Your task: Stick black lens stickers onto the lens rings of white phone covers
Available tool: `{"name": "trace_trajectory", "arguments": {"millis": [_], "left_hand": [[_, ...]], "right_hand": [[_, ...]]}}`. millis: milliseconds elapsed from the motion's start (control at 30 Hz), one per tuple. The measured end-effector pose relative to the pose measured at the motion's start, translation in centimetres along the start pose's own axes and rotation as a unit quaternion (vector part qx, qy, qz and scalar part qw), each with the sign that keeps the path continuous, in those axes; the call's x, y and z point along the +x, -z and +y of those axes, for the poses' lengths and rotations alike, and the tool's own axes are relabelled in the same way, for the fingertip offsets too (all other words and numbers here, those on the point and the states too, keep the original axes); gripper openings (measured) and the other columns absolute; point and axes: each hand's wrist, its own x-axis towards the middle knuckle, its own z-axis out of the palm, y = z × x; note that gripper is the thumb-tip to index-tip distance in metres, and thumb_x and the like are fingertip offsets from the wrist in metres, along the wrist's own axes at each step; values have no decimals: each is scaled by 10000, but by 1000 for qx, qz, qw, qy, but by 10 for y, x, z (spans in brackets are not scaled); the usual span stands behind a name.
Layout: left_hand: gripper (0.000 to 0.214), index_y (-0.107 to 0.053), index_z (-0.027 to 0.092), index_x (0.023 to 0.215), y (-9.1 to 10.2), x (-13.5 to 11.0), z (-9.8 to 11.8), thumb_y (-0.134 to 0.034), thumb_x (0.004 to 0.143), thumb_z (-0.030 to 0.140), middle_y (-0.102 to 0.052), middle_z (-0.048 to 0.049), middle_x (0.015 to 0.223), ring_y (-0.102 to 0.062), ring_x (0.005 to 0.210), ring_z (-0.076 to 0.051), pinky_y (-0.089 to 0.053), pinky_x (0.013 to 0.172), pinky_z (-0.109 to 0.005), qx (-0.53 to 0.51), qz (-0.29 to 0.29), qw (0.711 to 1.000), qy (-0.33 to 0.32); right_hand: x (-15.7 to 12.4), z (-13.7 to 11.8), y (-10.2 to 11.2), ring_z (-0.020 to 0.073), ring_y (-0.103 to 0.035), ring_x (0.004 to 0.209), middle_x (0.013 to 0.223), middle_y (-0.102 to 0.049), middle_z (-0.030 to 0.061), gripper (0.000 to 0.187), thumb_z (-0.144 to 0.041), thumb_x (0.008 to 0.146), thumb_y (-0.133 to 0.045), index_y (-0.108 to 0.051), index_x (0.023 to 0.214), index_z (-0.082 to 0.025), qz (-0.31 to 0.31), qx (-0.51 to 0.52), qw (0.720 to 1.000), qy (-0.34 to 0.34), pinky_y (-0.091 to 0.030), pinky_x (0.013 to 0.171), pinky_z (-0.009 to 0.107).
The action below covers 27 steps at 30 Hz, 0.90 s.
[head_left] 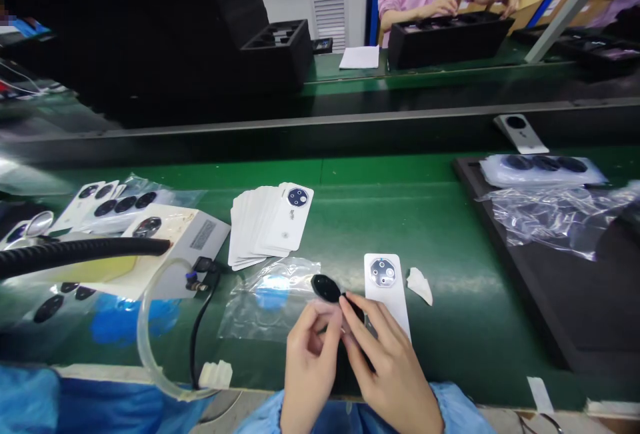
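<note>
Both of my hands are low at the centre, over the green conveyor belt (440, 314). My right hand (390, 371) and my left hand (310, 371) pinch a glossy black oval piece (326, 289) between their fingertips, and my fingers hide part of it. Just beyond my right hand lies a white phone back panel (385, 281) with a round camera module. A clear plastic bag (267, 301) lies left of my hands, below a fanned stack of white phone back panels (267, 224). A small white scrap (420, 285) sits right of the panel.
A black corrugated hose (75, 254) and clear tubing (147, 347) cross the left side, over bagged panels (117, 206). Right stands a dark tray (500, 254) with wrapped panels (543, 171). Beyond the rail, a person in pink (415, 1) handles a black foam tray (445, 37).
</note>
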Motion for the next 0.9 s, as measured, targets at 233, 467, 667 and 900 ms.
{"name": "trace_trajectory", "arguments": {"millis": [233,467,667,900], "left_hand": [[159,-596,189,767,7,-4,1,-569,897,275,-568,-5,770,-546,731,-146,-455,687,-218,13,-68,998,-9],[283,-483,183,614,19,4,-8,-524,879,275,-516,-8,725,-493,735,-154,-435,686,-233,-74,-3,997,17],[195,-671,173,831,25,9,-21,-593,877,345,-652,-36,788,-608,703,-159,-505,608,-224,-53,8,996,73],[209,-700,206,988,26,15,-12,-637,861,360,-706,-45,971,-666,705,-148,-575,574,-218,-30,70,997,32]], "right_hand": [[4,1,-4,184,-591,1127,1222,-622,60,334,-284,958,-485,-569,1280,-245,40,202,975,-87,-483,976,260],[6,33,16,172,-672,764,865,-715,38,277,-393,935,-518,-711,1015,-211,127,286,925,-216,-546,659,226],[-1,43,24,128,-632,678,809,-681,17,261,-400,919,-545,-697,1005,-207,94,314,918,-225,-517,593,185],[-1,39,36,125,-613,634,772,-645,18,263,-389,916,-543,-692,992,-186,70,273,936,-212,-531,573,192]]}}
